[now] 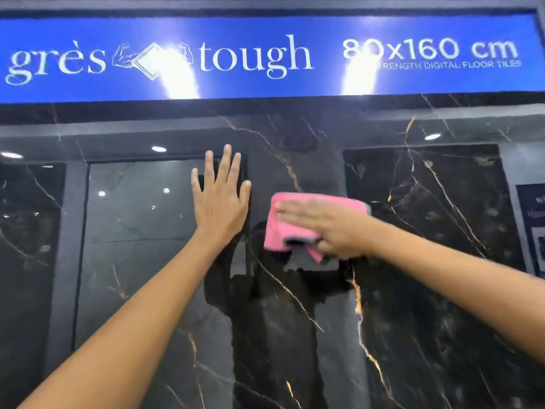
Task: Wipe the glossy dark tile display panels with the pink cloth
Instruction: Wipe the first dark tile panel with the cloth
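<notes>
A glossy black tile panel (295, 320) with gold veins fills the view in front of me. My left hand (219, 202) lies flat against it, fingers spread and pointing up, holding nothing. To its right, my right hand (333, 228) presses a folded pink cloth (295, 214) flat on the panel, fingers stretched leftward across the cloth. The cloth's grey edge shows below my fingers. The hand is motion-blurred.
A blue sign (265, 54) with white lettering runs across the top above the panel. More dark glossy panels (436, 231) stand to the right and left (29, 231). A small label sheet (533, 225) hangs at the right edge. Ceiling lights reflect in the tiles.
</notes>
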The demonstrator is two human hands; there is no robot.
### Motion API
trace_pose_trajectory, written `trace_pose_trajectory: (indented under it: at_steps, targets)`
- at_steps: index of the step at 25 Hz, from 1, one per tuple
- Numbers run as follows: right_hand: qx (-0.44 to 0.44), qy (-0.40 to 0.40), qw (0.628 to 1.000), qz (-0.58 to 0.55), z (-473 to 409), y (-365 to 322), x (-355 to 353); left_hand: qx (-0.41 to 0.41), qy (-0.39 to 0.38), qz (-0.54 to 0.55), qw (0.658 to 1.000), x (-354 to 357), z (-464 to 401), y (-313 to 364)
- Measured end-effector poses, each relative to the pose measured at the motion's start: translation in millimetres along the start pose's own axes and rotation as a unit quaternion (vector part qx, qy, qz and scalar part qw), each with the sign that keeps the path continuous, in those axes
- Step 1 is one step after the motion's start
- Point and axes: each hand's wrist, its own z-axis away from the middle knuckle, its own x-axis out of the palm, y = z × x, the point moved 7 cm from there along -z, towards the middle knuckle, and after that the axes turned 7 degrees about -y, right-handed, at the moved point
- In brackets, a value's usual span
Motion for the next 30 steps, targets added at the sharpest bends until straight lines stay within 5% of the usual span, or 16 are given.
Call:
trace_pose_trajectory:
  at_steps: [2, 4, 6, 9, 11, 13, 15, 16, 18, 20, 21, 22, 24, 27, 28, 30]
  targets:
    - [0.149, 0.092, 0.983, -0.048, 11.0, 81.3, -47.4, -0.013, -0.007, 0.009, 1.000, 0.0, -3.4, -6.2]
    - [0.374, 0.261, 0.881, -0.126, 36.7, 159.4, -93.3, -0.020, -0.017, 0.021, 0.999, 0.5, -4.1, -12.6]
    - [0.472, 0.324, 0.813, -0.104, 24.3, 157.8, -94.4, -0.020, -0.010, 0.017, 1.000, 1.7, -3.5, -15.0]
    - [0.169, 0.188, 0.967, 0.013, -51.8, 53.9, -56.1, -0.021, -0.003, 0.011, 1.000, 7.5, -2.1, -16.2]
    - [0.080, 0.119, 0.989, 0.041, -41.4, 51.9, -56.2, -0.023, 0.004, 0.018, 1.000, 9.2, -2.4, -17.6]
    - [0.236, 0.189, 0.953, -0.016, 3.0, 130.8, -82.8, -0.020, 0.011, 0.019, 1.000, 10.7, -1.8, -18.6]
    - [0.472, 0.299, 0.820, -0.125, 58.3, 194.1, -99.7, -0.021, 0.020, 0.013, 0.999, 13.7, -0.4, -18.4]
    - [0.509, 0.317, 0.786, -0.151, 56.3, 194.2, -98.9, -0.023, 0.025, 0.012, 0.999, 15.3, 0.7, -18.1]
    - [0.400, 0.303, 0.857, -0.118, -13.6, 145.3, -99.8, -0.025, 0.032, 0.009, 0.999, 19.1, 2.1, -16.6]
    - [0.223, 0.149, 0.963, -0.014, -96.0, 80.0, -79.1, -0.033, 0.038, 0.006, 0.999, 21.2, 2.0, -16.3]
    - [0.171, 0.106, 0.979, 0.034, -109.9, 65.7, -75.3, -0.036, 0.042, 0.007, 0.998, 21.2, 1.5, -16.4]
    - [0.156, 0.106, 0.982, 0.030, -105.4, 72.6, -84.0, -0.037, 0.045, 0.009, 0.998, 20.9, 1.3, -16.6]
    - [0.266, 0.195, 0.942, -0.052, -52.8, 141.8, -104.8, -0.034, 0.049, 0.014, 0.998, 20.0, 2.3, -17.1]
    - [0.568, 0.312, 0.752, -0.120, 41.1, 209.0, -102.4, -0.030, 0.051, 0.012, 0.998, 20.9, 4.1, -15.1]
    - [0.561, 0.311, 0.762, -0.088, 23.4, 196.5, -101.9, -0.033, 0.054, 0.012, 0.998, 20.5, 4.7, -14.5]
    - [0.401, 0.255, 0.878, -0.053, -64.6, 139.5, -96.9, -0.040, 0.056, 0.011, 0.998, 20.8, 5.2, -13.2]
